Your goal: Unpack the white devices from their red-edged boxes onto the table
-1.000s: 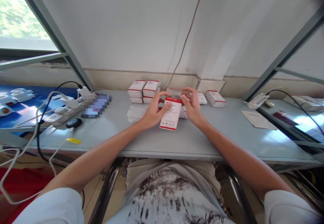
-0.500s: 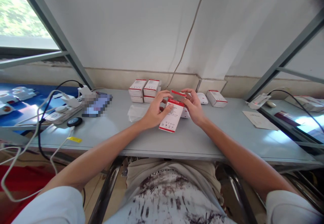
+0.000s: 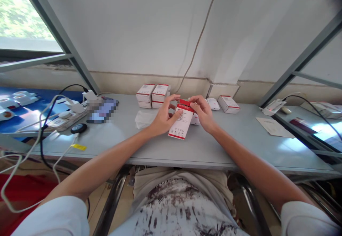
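Note:
A white and red detector box is held up over the desk, tilted, with its printed face towards me. My left hand is closed around its left side, the thumb across the front. At the top end, the red flap lies folded down nearly flat over the opening. My right hand has its thumb and fingers closed on the flap and the top right corner. Behind the box, a white device is partly hidden by the box and my right hand.
Stacked boxes stand at the back left, with a clear plastic bag before them. Another white device and a box sit back right. A phone, power strip and cables lie left; a paper sheet lies right.
The box's top flap has swung down from raised to nearly closed. My right hand has shifted slightly left and down onto it, while my left hand keeps its hold.

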`<control>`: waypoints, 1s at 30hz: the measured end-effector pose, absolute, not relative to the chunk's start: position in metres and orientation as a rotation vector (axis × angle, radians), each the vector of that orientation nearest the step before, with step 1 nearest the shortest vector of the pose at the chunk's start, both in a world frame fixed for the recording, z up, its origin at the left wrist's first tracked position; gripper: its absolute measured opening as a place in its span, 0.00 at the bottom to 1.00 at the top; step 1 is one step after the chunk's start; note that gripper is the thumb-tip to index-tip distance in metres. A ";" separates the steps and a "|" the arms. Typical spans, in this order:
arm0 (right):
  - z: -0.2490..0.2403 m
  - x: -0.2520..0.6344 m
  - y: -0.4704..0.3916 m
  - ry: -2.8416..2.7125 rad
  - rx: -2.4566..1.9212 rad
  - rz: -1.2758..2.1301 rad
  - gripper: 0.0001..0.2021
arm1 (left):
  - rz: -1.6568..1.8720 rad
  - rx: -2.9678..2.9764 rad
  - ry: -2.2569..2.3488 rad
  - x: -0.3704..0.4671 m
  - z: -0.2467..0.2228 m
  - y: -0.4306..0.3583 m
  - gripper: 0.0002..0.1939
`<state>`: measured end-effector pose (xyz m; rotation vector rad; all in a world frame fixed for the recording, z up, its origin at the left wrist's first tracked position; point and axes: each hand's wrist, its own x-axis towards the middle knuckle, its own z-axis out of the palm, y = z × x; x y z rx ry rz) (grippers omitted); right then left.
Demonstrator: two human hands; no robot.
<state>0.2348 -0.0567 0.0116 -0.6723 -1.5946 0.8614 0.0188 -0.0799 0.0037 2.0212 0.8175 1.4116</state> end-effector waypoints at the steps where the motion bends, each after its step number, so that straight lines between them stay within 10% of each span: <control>1: 0.012 0.235 -0.058 -1.612 -0.674 0.849 0.11 | 1.405 2.030 0.820 0.019 0.004 -0.080 0.27; 21: 0.006 0.235 -0.058 -1.811 -0.713 0.643 0.19 | 1.453 1.891 0.793 0.018 0.004 -0.075 0.20; 30: -0.001 0.235 -0.058 -1.906 -0.728 0.572 0.39 | 1.671 1.823 0.925 0.017 0.004 -0.070 0.20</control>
